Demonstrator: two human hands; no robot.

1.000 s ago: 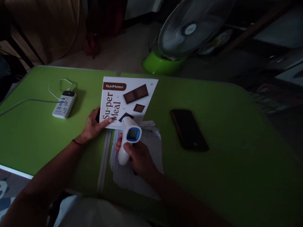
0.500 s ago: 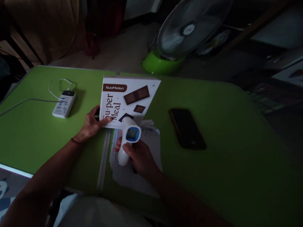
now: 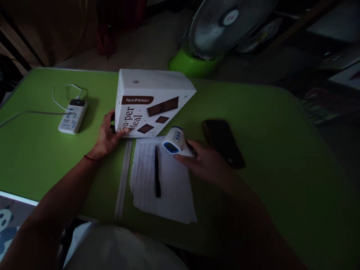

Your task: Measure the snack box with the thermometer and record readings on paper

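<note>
My left hand (image 3: 108, 133) grips the lower left edge of a white box (image 3: 157, 80) printed "NutriMotion Su-per Meal", thumb on its front and fingers behind. The box stands on the green table, its top face showing. In my right hand (image 3: 204, 159) is a white and blue infrared thermometer (image 3: 174, 140), tilted over, its small screen towards me. It is held above the right side of a stack of paper (image 3: 177, 187). A black pen (image 3: 157, 172) lies on the paper, beside handwritten lines.
A black phone (image 3: 223, 142) lies right of my right hand. On the left is a white power bank (image 3: 73, 117) with cables plugged in or lying across it. Beyond the far edge of the table (image 3: 267, 123) stands a fan (image 3: 219, 30) with a green base.
My right hand has moved right with the thermometer and turned it on its side, uncovering the pen. The box has tipped so that its top shows, still in my left hand.
</note>
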